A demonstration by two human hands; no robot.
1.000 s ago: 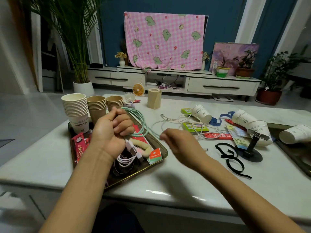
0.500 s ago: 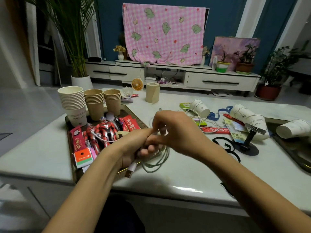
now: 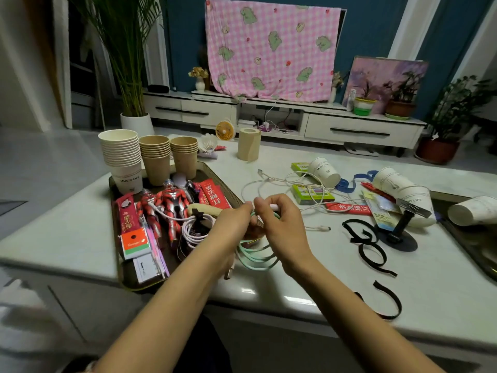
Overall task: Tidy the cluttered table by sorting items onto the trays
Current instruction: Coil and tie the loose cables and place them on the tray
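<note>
1. Compared with a second earlier, the right hand (image 3: 285, 224) had crossed from open table to meet the left hand (image 3: 233, 224). The mint-green cable (image 3: 255, 258) had come off the left tray (image 3: 139, 288) to a spot just past its right rim.
2. The left hand's fingers were curled round the gathered loops. The right hand's thumb and forefinger were pinched on the cable near its pale end.
3. The loops hung below both hands, over the tabletop, and the USB plug (image 3: 228, 273) dangled under the left wrist.
4. The step in hand looked like winding this cable into a bundle before setting it down on the tray, where a pale coiled cable (image 3: 192, 232) already lay.
5. The next move probably called for tucking or binding the free end so the coil held, perhaps with one of the black straps (image 3: 372, 254) to the right, then laying it beside the other coil.
6. A loose white cable (image 3: 269, 181) was still unsorted on the table.
</note>
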